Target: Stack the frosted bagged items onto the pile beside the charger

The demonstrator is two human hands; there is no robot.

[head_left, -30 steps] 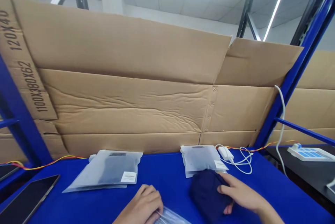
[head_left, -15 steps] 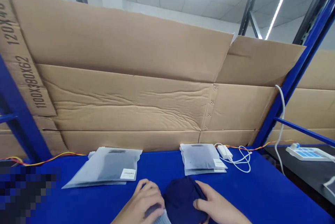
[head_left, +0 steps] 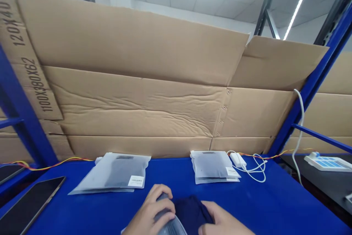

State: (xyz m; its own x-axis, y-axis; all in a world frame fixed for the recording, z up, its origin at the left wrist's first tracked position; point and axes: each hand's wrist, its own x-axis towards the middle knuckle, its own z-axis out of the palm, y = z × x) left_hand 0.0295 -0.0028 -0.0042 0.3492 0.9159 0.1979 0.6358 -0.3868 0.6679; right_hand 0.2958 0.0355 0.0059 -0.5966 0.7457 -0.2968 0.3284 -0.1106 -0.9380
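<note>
- Standing across the back: broad brown cardboard sheet (head_left: 137,92), creased, printed with dark numerals at left.
- Smooth blue tabletop (head_left: 170,174), carrying everything listed below.
- Frosted plastic pouch with dark contents and white label (head_left: 110,172), flat, left rear, against the cardboard.
- Smaller frosted plastic pouch, likewise labelled (head_left: 210,167), right rear, behind the right hand.
- Flat black rectangular device (head_left: 31,205), left side, slanting from lower left to upper right, well apart from the hands.
- Soft navy-blue cloth bundle (head_left: 189,213), matt, rounded and folded; at front centre, between the hands. Right thumb covers part of it; lower end cut off by the view. Long axis and facing cannot be told.
- Right hand (head_left: 222,220), bent round the bundle's right side, holding it, thumb in front.
- Left hand (head_left: 154,211), fingers curled narrowly over plastic, gripping it.
- Clear, shiny plastic wrapping (head_left: 170,226), rumpled, beside the bundle's left side; upper part screened by left fingers. Visible length slopes down rightward; ends hidden.
- White box-shaped adapter (head_left: 238,160) with looped white cable, beside the smaller pouch.
</note>
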